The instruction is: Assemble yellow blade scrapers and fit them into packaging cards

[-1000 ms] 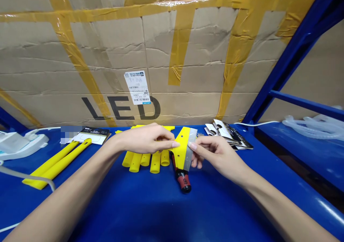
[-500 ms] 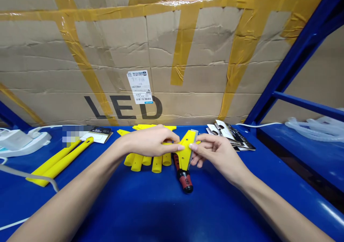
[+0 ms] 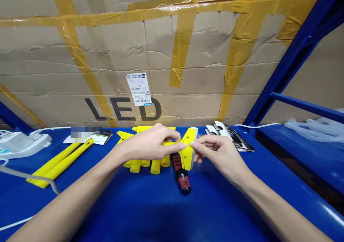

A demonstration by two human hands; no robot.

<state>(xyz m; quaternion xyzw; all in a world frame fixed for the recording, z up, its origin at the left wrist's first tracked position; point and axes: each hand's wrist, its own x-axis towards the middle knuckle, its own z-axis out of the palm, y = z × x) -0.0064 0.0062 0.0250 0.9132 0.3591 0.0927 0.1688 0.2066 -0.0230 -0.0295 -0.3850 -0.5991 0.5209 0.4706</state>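
Left hand (image 3: 152,142) is held palm-down just left of frame centre, fingers curled over, index finger reaching rightward. Right hand (image 3: 219,153) is positioned right of centre, thumb and fingers pinched, fingertips just beside the left's. Bare left forearm (image 3: 72,195) and right forearm (image 3: 279,208) are angled inward from the bottom corners of the frame.

A yellow plastic scraper (image 3: 187,150) has a steel blade (image 3: 194,144).
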